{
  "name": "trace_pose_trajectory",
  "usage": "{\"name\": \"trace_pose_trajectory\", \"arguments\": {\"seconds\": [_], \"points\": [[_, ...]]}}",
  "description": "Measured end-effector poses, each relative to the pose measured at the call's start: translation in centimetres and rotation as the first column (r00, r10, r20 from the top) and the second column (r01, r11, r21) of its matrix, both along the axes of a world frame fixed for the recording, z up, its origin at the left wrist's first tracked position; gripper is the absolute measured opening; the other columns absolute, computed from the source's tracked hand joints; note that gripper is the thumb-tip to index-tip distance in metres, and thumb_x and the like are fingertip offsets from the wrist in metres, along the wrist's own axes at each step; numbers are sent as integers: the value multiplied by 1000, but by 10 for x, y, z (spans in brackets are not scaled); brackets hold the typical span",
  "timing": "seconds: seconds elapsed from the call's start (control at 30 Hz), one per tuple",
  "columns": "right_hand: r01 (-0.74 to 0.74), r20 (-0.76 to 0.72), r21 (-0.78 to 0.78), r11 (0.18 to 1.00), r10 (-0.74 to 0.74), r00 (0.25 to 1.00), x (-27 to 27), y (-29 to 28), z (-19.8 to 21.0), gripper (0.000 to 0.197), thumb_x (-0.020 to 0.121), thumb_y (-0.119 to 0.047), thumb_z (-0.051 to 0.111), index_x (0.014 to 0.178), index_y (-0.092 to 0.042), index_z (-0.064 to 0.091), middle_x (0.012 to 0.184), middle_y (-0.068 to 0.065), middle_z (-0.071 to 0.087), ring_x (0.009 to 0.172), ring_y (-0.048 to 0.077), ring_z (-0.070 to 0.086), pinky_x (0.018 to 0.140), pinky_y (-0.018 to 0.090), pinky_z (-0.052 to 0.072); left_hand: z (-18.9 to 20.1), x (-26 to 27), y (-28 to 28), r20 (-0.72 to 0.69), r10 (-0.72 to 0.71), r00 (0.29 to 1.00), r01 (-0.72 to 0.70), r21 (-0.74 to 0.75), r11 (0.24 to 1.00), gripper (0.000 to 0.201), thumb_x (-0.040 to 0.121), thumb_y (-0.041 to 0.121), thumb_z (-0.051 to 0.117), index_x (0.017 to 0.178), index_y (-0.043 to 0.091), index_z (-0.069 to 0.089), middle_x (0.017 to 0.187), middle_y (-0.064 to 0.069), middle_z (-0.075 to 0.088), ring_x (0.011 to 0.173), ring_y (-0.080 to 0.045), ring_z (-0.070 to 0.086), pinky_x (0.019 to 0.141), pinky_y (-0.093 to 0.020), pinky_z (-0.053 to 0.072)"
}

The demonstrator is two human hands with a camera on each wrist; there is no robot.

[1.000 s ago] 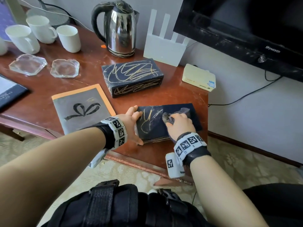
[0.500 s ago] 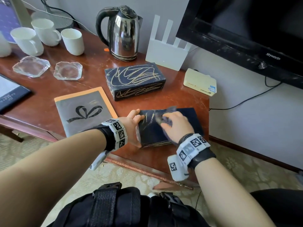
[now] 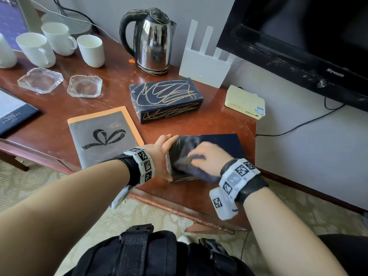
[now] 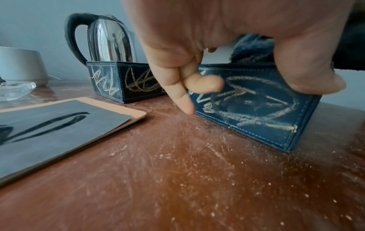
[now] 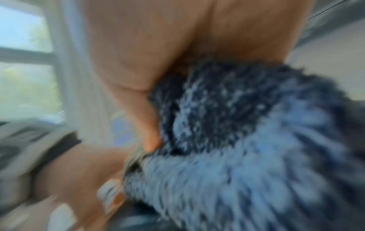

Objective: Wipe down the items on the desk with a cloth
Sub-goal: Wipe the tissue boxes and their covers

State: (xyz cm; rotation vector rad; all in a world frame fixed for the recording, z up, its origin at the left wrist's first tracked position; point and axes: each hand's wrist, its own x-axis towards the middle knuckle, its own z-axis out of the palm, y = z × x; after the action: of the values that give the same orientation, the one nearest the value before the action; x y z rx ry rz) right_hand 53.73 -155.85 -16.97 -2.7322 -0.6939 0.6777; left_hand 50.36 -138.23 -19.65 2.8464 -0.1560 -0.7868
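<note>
Left hand (image 3: 162, 154) braces the stiff, light-looking box (image 3: 219, 144) by its end; right hand (image 3: 207, 158) grips a soft cloth (image 3: 186, 166) on top.

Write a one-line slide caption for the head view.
Left hand steadies a dark box at the desk edge while the right hand wipes its top with a dark cloth.

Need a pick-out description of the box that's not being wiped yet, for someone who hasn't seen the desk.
Start at the steel kettle at the back of the desk. Directly in front of it lies a long dark box, lid up, with no hand on it. Unlike the other dark box at the desk's front edge, its top is still covered in yellow scribbles.
</note>
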Motion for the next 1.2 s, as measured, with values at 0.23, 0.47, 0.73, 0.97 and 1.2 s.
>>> {"name": "trace_pose_trajectory", "arguments": {"seconds": [0.23,0.47,0.73,0.97,1.2], "points": [[322,210,-227,919,-277,938,15,19,-20,36,97,-29,42,132,-23,45,139,6,33,125,30,31,97,42,35,-1,4,-1,-69,45,997,-52,-98,994,125,63,61,73,146,31,-14,154,9,-13,120,-26,49,97,-39,43],[-253,58,-186,949,268,962,8,9,-8,29,95,-16,42,117,-24,60,122,0,46,116,26,38,92,40,41,-11,3,-3,-17,92,996,-93,-125,988,132,60,60,76,146,26,-18,154,6,-11,126,-24,44,101,-35,38],[157,186,-254,955,-111,976,32,27,-27,52,96,-47,39,141,-23,35,142,2,32,127,29,29,99,43,35,-29,-4,7,-248,241,938,-320,-354,879,120,72,48,73,147,20,-16,158,1,-4,144,-15,7,114,-30,14],[-359,150,-182,915,387,910,20,48,-27,42,99,-23,38,141,-29,38,148,-5,31,133,25,22,105,40,25,-36,-2,3,-288,321,902,-418,-393,819,89,77,35,74,147,16,21,149,-2,31,135,-17,32,104,-23,28],[-506,29,-116,855,512,859,25,-12,-15,39,98,-23,43,136,-30,46,145,-11,38,129,20,30,105,37,30,-40,-9,7,-361,334,871,-470,-414,780,110,74,41,75,150,27,-4,151,6,27,137,-14,30,112,-32,27]]}}
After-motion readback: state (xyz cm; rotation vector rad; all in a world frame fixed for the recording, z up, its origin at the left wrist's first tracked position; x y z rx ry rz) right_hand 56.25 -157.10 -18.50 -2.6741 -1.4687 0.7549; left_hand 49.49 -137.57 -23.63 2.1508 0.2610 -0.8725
